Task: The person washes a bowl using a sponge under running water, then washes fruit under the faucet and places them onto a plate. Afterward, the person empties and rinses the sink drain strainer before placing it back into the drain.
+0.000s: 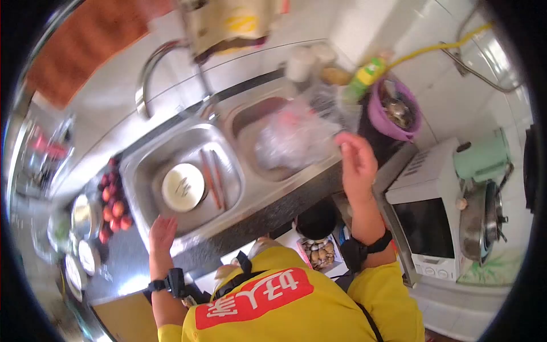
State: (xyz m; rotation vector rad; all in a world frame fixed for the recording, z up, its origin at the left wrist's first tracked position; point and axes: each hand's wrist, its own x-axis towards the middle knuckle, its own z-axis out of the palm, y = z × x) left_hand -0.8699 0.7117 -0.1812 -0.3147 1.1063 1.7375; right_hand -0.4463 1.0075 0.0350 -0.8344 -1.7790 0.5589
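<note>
L hand (163, 232): mine, fingers out fairly straight, loosely together, palm unclenched; at the front L edge of the L basin (135, 181). Blurred; can't tell if the fingertips touch the rim.

R hand (358, 162): mine, raised by the R end of the sink, fingers part-curled, tips pointing up & away from me. Can't tell if they pinch anything.

Plastic bag (293, 137): 1, clear, crumpled, pinkish patch inside; in & over the R basin (242, 122), its R edge right by my R fingertips.

White bowl (179, 188): 1, dark marks in centre; in L basin, L of the sticks.

Sticks (209, 179): 2, brown, long, approx. parallel; same basin, just R of the bowl.

Faucet (142, 85): 1, metal, curved, behind L basin.

Counter (268, 202): dark, runs around the sink.

Fruit (115, 210): red, approx. a doz., in a cluster on the counter, L of the sink.

Purple basket (393, 122): 1, metal utensils in it, back R corner.

Bottle (364, 80): 1, green w/ yellow label, just L of the basket.

Oven (424, 219): 1, white, dark door, to my R; pots (478, 222) beyond it.

Open box (319, 253): 1, low, nr my body, brown roundish pcs inside.

Walls (450, 108): white tile; orange cloth (85, 54) upper L.
</note>
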